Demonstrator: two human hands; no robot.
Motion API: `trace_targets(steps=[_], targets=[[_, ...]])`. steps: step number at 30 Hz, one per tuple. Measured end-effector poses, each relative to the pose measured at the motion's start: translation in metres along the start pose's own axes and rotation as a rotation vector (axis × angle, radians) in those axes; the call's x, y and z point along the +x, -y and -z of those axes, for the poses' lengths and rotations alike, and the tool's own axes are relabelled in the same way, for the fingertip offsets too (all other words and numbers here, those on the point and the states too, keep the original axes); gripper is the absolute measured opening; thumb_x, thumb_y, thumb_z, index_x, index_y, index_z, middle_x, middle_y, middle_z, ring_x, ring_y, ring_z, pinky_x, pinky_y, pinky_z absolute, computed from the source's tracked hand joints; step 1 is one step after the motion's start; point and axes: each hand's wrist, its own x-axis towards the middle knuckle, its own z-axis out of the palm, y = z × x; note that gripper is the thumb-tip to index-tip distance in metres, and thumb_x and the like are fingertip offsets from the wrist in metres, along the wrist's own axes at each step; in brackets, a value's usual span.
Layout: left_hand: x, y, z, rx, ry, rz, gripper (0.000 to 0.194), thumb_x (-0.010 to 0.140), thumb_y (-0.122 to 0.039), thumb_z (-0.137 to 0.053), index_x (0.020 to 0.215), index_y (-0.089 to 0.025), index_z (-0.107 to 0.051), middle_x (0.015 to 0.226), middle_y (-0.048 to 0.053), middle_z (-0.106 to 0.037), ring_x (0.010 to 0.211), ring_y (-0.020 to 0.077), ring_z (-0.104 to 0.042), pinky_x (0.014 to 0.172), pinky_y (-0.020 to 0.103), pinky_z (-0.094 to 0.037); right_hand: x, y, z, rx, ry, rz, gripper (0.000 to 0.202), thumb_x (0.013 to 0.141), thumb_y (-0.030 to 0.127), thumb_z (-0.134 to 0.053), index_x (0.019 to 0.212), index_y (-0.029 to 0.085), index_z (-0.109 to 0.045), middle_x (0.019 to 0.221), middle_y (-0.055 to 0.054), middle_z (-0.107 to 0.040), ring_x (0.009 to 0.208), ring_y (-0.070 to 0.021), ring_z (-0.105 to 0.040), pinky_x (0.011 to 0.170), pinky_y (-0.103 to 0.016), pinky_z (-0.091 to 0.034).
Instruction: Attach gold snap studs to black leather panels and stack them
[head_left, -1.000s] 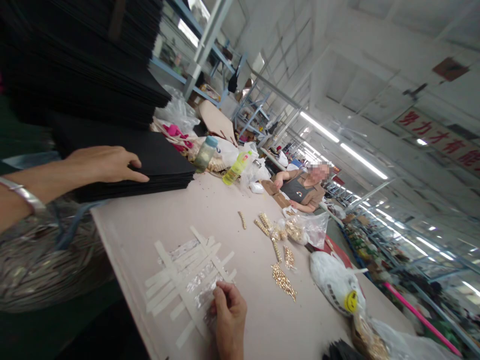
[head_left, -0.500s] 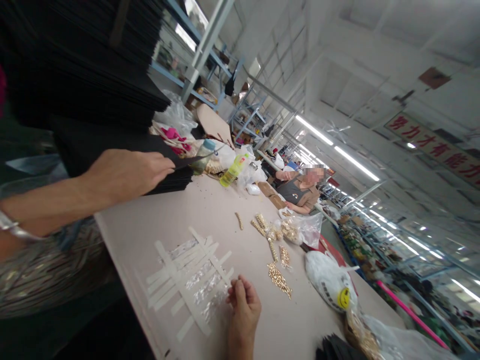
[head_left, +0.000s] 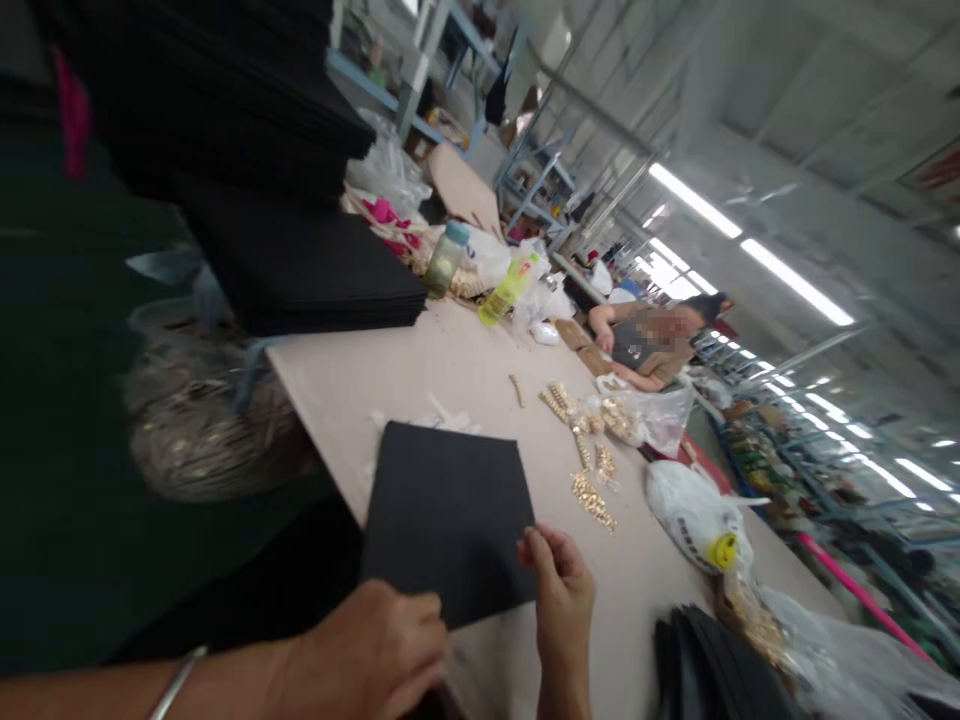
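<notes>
A square black sheet [head_left: 450, 510] lies over the near part of the table, covering most of the pale tape strips [head_left: 442, 416]. My left hand [head_left: 382, 645], slightly blurred, is closed at the sheet's near edge with the fingers curled on it. At the right edge of the sheet is my right hand [head_left: 559, 570], its thumb and fingers pinched together. What sits in that pinch, if anything, is too small to make out. Beyond it lie loose gold metal pieces [head_left: 594, 502] and short rows of gold pieces [head_left: 559, 400].
Stacked black sheets [head_left: 315, 260] stand at the left. A bottle with a blue lid [head_left: 448, 260] and a yellow-green bottle [head_left: 508, 290] are at the back. White plastic bag [head_left: 694, 515] and black pieces [head_left: 712, 665] sit right. A co-worker [head_left: 652, 340] sits across the table [head_left: 465, 365].
My left hand has come from the black stack to the near edge of the table, bringing a black sheet over the tape strips. My right hand stays pinched. The view has shifted.
</notes>
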Motion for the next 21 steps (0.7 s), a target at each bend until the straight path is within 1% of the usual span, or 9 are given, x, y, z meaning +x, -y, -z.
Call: trace_targets(steps=[2,3,6,8,9,11,16,19,21], targets=[[-0.012,0.010,0.005,-0.246,-0.114,0.093,0.016,0.093,-0.020,-0.055,0.090,-0.022,-0.071,0.089,0.003,-0.073,0.077,0.0181,-0.070,0.067,0.026,-0.049,-0.008,-0.014,-0.005,-0.049,0.032,-0.042,0.043,0.071,0.050,-0.083,0.094,0.015,-0.075,0.079,-0.002,-0.073,0.071,-0.0161,-0.069,0.068,-0.028,-0.058],[-0.018,0.020,0.008,-0.359,-0.190,0.187,0.018,0.095,-0.025,-0.054,0.088,-0.022,-0.070,0.086,0.001,-0.071,0.076,0.0163,-0.069,0.068,0.024,-0.048,-0.011,-0.021,-0.006,-0.050,0.040,-0.073,0.044,0.070,0.050,-0.083,0.096,0.015,-0.075,0.081,-0.003,-0.074,0.071,-0.0162,-0.069,0.068,-0.028,-0.058],[-0.034,0.053,0.013,-0.600,-0.398,0.533,0.020,0.090,-0.041,-0.060,0.093,-0.022,-0.068,0.075,-0.002,-0.067,0.067,0.0149,-0.062,0.061,0.024,-0.043,-0.015,-0.036,-0.008,-0.007,0.055,-0.166,0.050,0.065,0.048,-0.087,0.099,0.015,-0.073,0.086,-0.004,-0.075,0.072,-0.0166,-0.071,0.069,-0.029,-0.059],[-0.042,0.069,0.014,-0.723,-0.502,0.672,0.027,0.084,-0.046,-0.066,0.095,-0.021,-0.066,0.079,-0.002,-0.066,0.072,0.0169,-0.062,0.066,0.026,-0.045,-0.015,-0.038,-0.009,0.032,0.073,-0.215,0.049,0.063,0.047,-0.089,0.098,0.015,-0.073,0.086,-0.004,-0.075,0.072,-0.0165,-0.071,0.069,-0.029,-0.060],[-0.045,0.074,0.013,-0.785,-0.531,0.703,0.029,0.081,-0.046,-0.068,0.095,-0.021,-0.065,0.083,-0.001,-0.067,0.077,0.0181,-0.063,0.070,0.026,-0.045,-0.014,-0.037,-0.010,0.041,0.094,-0.233,0.048,0.063,0.046,-0.089,0.096,0.015,-0.073,0.085,-0.004,-0.075,0.071,-0.0165,-0.071,0.069,-0.029,-0.060],[-0.048,0.078,0.012,-0.895,-0.538,0.726,0.032,0.077,-0.047,-0.072,0.092,-0.019,-0.066,0.085,0.001,-0.069,0.082,0.0198,-0.064,0.074,0.028,-0.046,-0.010,-0.032,-0.014,0.027,0.149,-0.246,0.045,0.064,0.046,-0.089,0.093,0.014,-0.074,0.083,-0.005,-0.075,0.070,-0.0166,-0.071,0.067,-0.028,-0.060],[-0.040,0.075,0.006,-1.037,-0.508,0.751,0.039,0.072,-0.049,-0.074,0.093,-0.017,-0.065,0.078,-0.001,-0.066,0.071,0.0172,-0.060,0.067,0.026,-0.043,0.004,-0.018,-0.039,-0.042,0.225,-0.163,0.043,0.064,0.047,-0.088,0.089,0.015,-0.074,0.077,-0.002,-0.072,0.066,-0.0152,-0.069,0.061,-0.027,-0.060],[-0.033,0.070,0.004,-1.130,-0.493,0.726,0.034,0.072,-0.044,-0.073,0.090,-0.016,-0.064,0.072,-0.002,-0.063,0.066,0.0148,-0.056,0.063,0.025,-0.040,0.009,-0.015,-0.056,-0.032,0.300,-0.186,0.043,0.064,0.047,-0.087,0.089,0.014,-0.074,0.076,-0.002,-0.072,0.064,-0.0140,-0.068,0.063,-0.028,-0.060],[-0.028,0.064,0.007,-1.198,-0.486,0.691,0.027,0.071,-0.039,-0.072,0.085,-0.017,-0.064,0.072,-0.003,-0.063,0.066,0.0143,-0.056,0.063,0.025,-0.041,0.011,-0.014,-0.064,-0.039,0.359,-0.228,0.044,0.063,0.046,-0.088,0.088,0.013,-0.074,0.075,-0.002,-0.072,0.062,-0.0137,-0.068,0.062,-0.027,-0.060]])
